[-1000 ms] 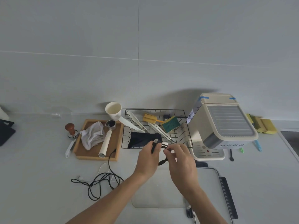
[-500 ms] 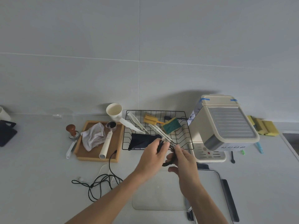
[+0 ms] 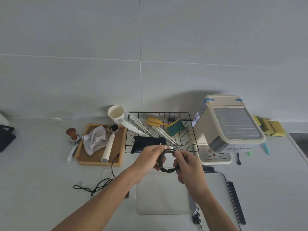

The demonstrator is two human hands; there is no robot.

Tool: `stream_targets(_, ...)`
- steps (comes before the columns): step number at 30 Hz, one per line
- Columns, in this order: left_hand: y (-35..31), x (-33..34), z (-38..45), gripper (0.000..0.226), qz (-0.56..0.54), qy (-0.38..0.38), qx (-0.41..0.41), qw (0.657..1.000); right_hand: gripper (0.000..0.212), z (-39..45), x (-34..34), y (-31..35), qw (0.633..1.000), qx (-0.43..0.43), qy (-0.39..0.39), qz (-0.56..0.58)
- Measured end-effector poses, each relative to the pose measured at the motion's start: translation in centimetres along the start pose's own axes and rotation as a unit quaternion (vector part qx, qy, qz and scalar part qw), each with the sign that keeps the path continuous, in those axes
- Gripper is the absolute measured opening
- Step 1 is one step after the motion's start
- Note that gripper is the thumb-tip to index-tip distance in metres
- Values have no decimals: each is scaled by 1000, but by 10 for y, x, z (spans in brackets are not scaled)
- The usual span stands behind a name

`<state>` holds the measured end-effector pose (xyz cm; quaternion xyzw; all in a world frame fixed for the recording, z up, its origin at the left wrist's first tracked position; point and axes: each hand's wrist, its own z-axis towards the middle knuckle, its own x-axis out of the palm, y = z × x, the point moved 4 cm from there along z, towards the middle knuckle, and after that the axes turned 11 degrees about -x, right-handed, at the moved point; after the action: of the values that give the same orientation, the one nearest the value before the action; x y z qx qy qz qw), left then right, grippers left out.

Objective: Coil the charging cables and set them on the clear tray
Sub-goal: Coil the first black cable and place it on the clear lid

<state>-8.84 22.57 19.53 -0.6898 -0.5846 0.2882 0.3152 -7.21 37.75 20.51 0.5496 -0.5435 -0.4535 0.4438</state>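
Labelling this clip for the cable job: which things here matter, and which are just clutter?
Job: coiled black cable in both hands, left hand, right hand; loose cables; clear tray.
Clutter: wire basket, coffee machine, wooden tray, paper cup.

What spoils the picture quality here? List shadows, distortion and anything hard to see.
Head view: soft even light; the coffee machine throws a broad shadow on the wall; wide-angle lens bows the wall's tile lines; the clear tray barely shows against the counter; both hands and the coiled cable look slightly soft.

Black stand (image 3: 5, 138) at left edge, cut off.
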Motion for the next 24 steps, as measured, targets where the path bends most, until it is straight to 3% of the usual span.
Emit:
stream_targets(4, 5, -4, 2, 24, -58, 54, -40, 996, 20, 1, -1, 5, 1000, -16, 1, -10)
stream_targets(8, 7, -8, 2, 20, -29, 89, -52, 994, 23, 0, 2, 6, 1000, -26, 7, -16)
stream_targets(17, 7, -11, -4, 31, -130, 225, -31, 965, 25, 0, 2, -1, 999, -29, 6, -29)
stream_targets(20, 10, -10, -4, 34, -194, 237, -62, 950, 24, 1, 2, -4, 998, -28, 12, -46)
stream_targets(24, 11, -6, -4, 22, -99, 201, -17, 974, 27, 3, 0, -9, 994, -38, 46, -93)
